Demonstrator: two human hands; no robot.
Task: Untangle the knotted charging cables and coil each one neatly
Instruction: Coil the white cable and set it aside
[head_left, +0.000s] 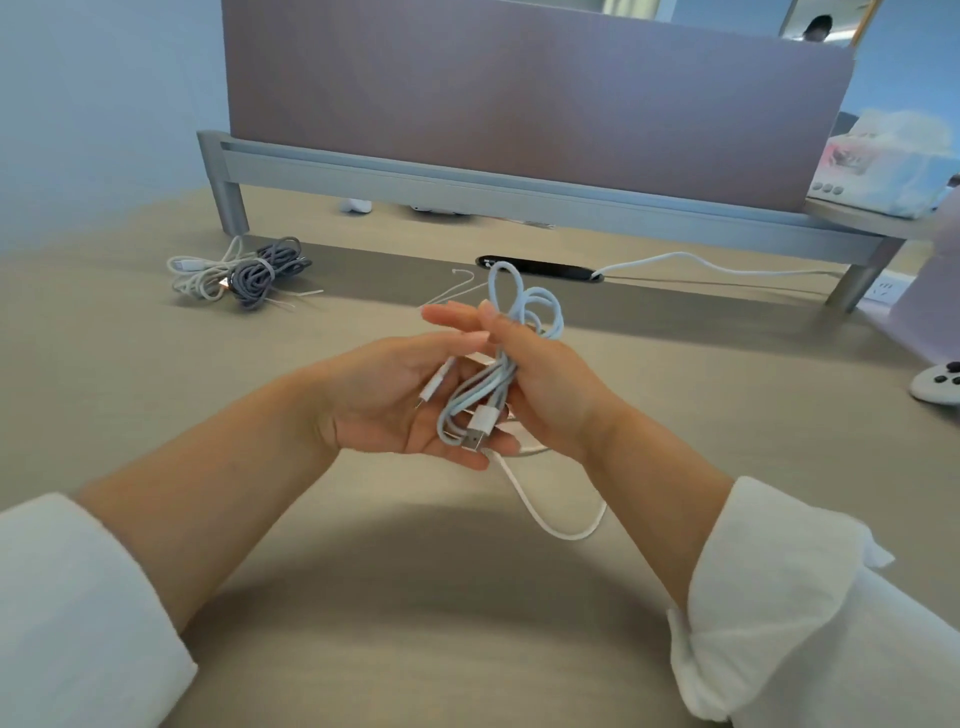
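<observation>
A pale blue cable (524, 312) is bunched into loops between my two hands above the desk. My right hand (545, 384) is closed around the bundle's middle. My left hand (395, 395) lies palm up under it, fingers spread, with the white USB plug (478, 428) and a small white connector (434, 387) resting on the palm. A white cable (550, 519) hangs from the hands in a loop onto the desk. At the far left lie a coiled grey cable (265, 273) and a coiled white cable (200, 275), side by side and touching.
Loose white ties (452, 291) lie on the desk beyond my hands. A grey shelf (467, 192) with a mauve divider runs across the back. Another white cable (691, 262) leaves a black desk grommet (540, 267). A white controller (937, 384) sits at the right edge.
</observation>
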